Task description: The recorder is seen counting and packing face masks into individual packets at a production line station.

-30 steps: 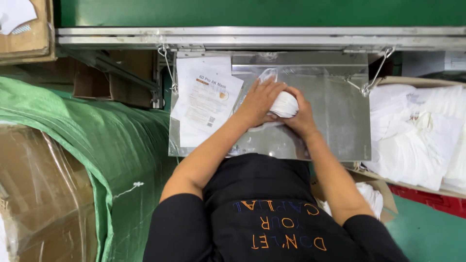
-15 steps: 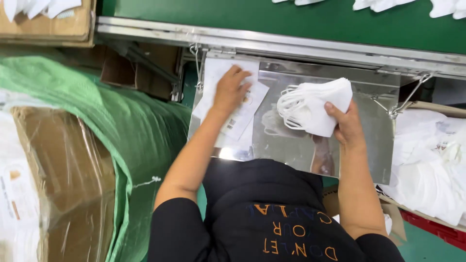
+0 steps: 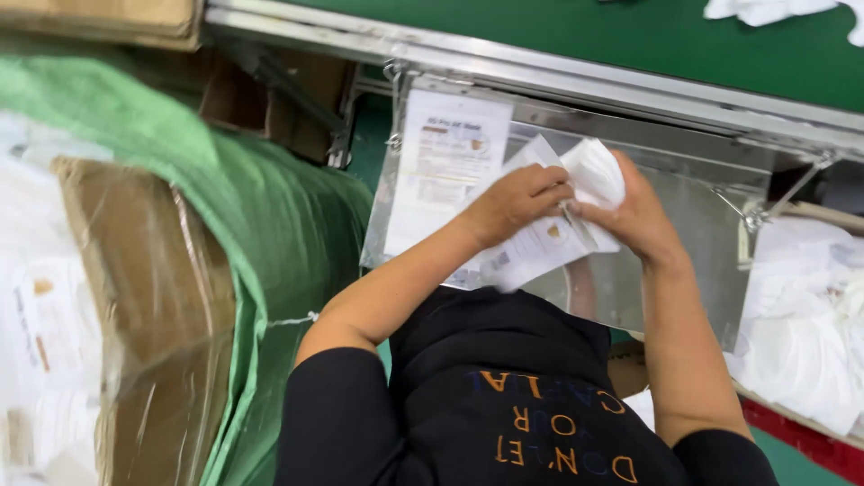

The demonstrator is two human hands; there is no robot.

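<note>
Green conveyor belt (image 3: 576, 36) above a steel tray (image 3: 684, 270), green sacking (image 3: 225, 207) and plastic-wrapped cartons (image 3: 153, 297) alongside.

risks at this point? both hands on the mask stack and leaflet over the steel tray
1. The left hand pinches only one end of the printed leaflet; its free end hangs over the steel tray edge and might crease or slip.
2. The right hand presses the white mask stack against the leaflet; the stack may fan apart.
3. The spare leaflets lie loose close beside and could get dragged.
</note>
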